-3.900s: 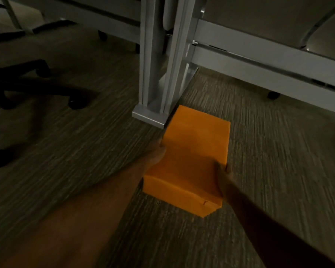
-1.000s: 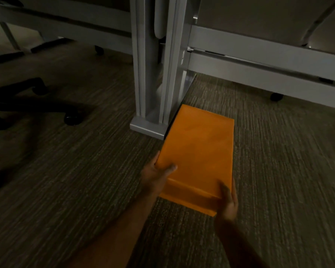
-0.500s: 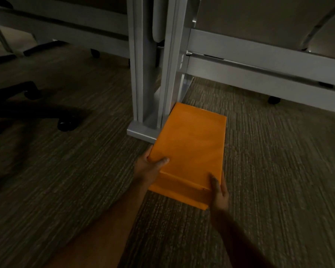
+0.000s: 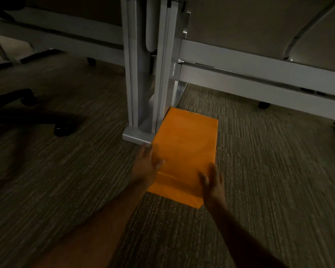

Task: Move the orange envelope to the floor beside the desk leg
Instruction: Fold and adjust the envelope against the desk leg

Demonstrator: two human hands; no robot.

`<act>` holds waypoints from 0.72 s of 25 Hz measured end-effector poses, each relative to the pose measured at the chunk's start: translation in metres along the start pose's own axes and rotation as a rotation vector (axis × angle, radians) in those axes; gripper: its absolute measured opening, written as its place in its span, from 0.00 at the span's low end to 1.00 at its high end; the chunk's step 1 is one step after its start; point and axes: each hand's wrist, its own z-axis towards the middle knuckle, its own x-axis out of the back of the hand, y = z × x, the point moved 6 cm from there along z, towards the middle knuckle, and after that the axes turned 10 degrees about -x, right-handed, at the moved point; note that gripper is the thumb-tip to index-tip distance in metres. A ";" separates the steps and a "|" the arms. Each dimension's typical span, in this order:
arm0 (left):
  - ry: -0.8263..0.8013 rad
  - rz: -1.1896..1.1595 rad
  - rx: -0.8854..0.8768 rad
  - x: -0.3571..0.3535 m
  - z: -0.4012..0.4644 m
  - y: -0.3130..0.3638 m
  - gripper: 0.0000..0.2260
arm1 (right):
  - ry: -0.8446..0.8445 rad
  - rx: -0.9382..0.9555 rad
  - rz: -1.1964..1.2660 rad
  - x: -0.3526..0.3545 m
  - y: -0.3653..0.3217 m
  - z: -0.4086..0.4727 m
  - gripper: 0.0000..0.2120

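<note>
Carpeted floor [image 4: 269,171]: open to the right, office-chair base [image 4: 27,113] well left. Grey desk leg [image 4: 143,84]; foot plate touches orange envelope [image 4: 186,147], lying flat alongside. Left hand [image 4: 145,167], right hand [image 4: 213,184]: fingers spread, resting at near corners, gripping nothing.

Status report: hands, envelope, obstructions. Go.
Left hand open, fingers spread at the orange envelope left edge. Right hand open at its near right corner. Envelope flat on carpet against desk leg. Nothing in the way.
</note>
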 end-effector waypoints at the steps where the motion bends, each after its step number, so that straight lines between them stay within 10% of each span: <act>1: -0.063 0.112 -0.087 -0.001 -0.001 0.002 0.34 | 0.046 0.076 -0.145 0.000 -0.005 -0.003 0.32; 6: -0.401 0.060 -0.169 -0.007 -0.006 -0.016 0.54 | -0.081 0.207 -0.461 -0.012 -0.007 0.000 0.50; 18: -0.415 0.098 -0.173 -0.013 0.022 -0.009 0.54 | -0.120 0.179 -0.498 -0.011 -0.017 0.032 0.50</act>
